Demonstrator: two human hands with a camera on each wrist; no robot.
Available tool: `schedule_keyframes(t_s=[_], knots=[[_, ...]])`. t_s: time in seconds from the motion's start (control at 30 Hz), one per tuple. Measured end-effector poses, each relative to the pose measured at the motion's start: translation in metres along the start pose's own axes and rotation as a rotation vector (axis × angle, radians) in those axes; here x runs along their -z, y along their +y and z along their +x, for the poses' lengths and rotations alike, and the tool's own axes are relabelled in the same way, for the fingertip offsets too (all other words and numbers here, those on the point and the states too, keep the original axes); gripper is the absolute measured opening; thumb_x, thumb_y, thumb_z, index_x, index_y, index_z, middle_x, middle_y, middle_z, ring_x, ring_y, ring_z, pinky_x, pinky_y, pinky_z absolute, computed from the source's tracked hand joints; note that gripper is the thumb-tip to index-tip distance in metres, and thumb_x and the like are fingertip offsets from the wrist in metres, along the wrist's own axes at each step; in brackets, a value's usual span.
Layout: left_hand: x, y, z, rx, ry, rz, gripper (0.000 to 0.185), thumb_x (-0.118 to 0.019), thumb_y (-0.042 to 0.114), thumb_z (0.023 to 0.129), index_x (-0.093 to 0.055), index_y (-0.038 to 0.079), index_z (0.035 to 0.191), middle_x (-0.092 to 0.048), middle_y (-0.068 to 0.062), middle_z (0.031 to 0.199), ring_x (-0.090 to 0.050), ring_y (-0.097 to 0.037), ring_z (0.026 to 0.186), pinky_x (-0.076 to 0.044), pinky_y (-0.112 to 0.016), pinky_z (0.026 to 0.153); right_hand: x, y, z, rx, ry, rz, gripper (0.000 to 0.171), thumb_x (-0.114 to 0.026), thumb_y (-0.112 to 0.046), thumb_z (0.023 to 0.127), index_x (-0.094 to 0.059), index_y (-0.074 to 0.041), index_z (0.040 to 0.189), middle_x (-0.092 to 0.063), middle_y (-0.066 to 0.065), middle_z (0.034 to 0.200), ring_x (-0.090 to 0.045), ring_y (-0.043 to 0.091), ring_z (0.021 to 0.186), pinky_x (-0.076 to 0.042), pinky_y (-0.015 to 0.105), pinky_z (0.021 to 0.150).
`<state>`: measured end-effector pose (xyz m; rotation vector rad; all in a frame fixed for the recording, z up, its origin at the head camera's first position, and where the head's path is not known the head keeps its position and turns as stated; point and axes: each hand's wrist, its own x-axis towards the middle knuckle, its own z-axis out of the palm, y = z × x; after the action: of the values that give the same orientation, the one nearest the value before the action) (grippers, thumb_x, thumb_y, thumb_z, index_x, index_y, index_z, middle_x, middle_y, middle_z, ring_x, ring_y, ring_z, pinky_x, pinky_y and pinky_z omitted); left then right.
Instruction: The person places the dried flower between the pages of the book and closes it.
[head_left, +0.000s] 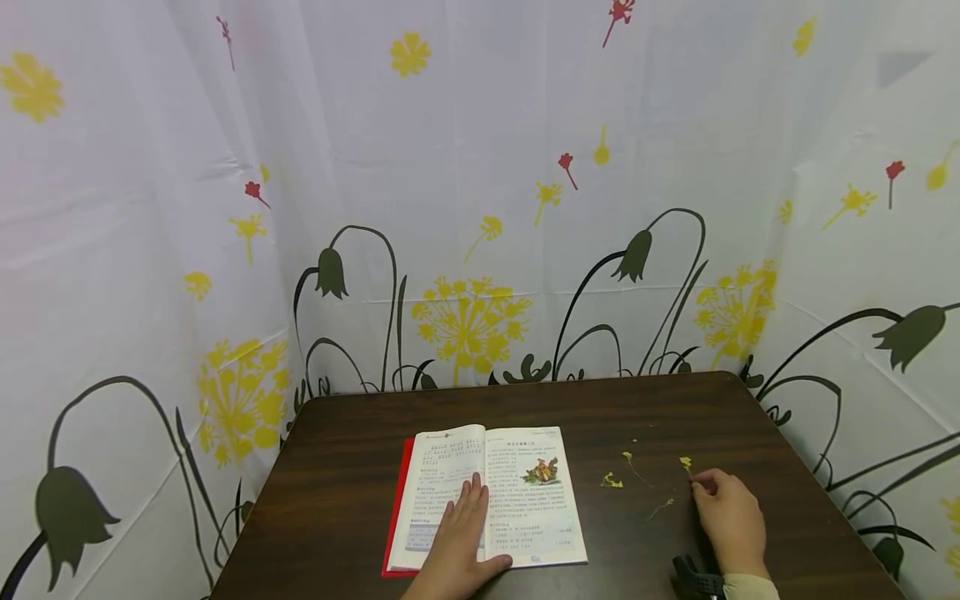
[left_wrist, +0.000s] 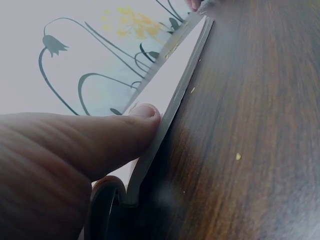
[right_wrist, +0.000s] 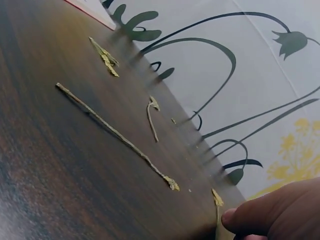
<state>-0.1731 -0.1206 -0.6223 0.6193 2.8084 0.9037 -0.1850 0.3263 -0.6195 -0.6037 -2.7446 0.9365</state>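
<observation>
Pinching a dried flower (head_left: 686,462) at the table's (head_left: 345,500) right, right hand (head_left: 731,521) works while flat left hand (head_left: 457,542) pins the book (head_left: 525,500) open.

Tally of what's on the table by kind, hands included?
Open book: 1
Dried flower sprigs: 4 at and, plus tiny crumbs, uncounted
Hands: 2; left hand flat on the book, right hand pinching the far-right sprig
Total: 7

An open book (head_left: 487,496) and several scattered dried flower sprigs (head_left: 613,481) are being carried by the dark wooden surface (head_left: 345,467), the sprigs lying apart
</observation>
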Motion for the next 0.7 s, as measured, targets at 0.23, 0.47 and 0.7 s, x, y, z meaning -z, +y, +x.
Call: schedule_keyframes(t_s=[0.23, 0.47, 0.7], knots=[[0.0004, -0.0008, -0.0006, -0.003, 0.005, -0.012, 0.117, -0.087, 0.050, 0.087, -0.025, -0.006, 0.169, -0.010, -0.021, 0.184, -0.014, -0.047, 0.169, -0.015, -0.076, 0.130, 0.0024, -0.0012, -0.0038, -0.074, -0.020, -0.022, 0.027, -0.070, -0.032, 0.101, -0.077, -0.006, 0.100, -0.078, 0.013, 0.092, -0.070, 0.029, 0.075, -0.051, 0.045, 0.059], [-0.0010, -0.0022, -0.0014, 0.000, -0.003, -0.013, 0.117, -0.086, 0.052, 0.088, -0.025, -0.006, 0.169, -0.011, -0.021, 0.183, -0.014, -0.047, 0.169, -0.014, -0.076, 0.130, 0.0040, -0.0063, -0.0087, -0.089, -0.040, -0.051, 0.022, -0.066, -0.024, 0.099, -0.078, -0.005, 0.098, -0.079, 0.019, 0.096, -0.072, 0.034, 0.078, -0.056, 0.054, 0.064], [0.0007, -0.0014, -0.0015, -0.009, 0.009, 0.007, 0.116, -0.085, 0.052, 0.089, -0.026, -0.006, 0.170, -0.011, -0.021, 0.183, -0.014, -0.047, 0.169, -0.016, -0.076, 0.130, 0.0009, -0.0048, -0.0052, -0.090, -0.062, -0.066, 0.021, -0.063, -0.022, 0.098, -0.077, -0.007, 0.091, -0.077, 0.017, 0.090, -0.069, 0.029, 0.072, -0.054, 0.051, 0.060]])
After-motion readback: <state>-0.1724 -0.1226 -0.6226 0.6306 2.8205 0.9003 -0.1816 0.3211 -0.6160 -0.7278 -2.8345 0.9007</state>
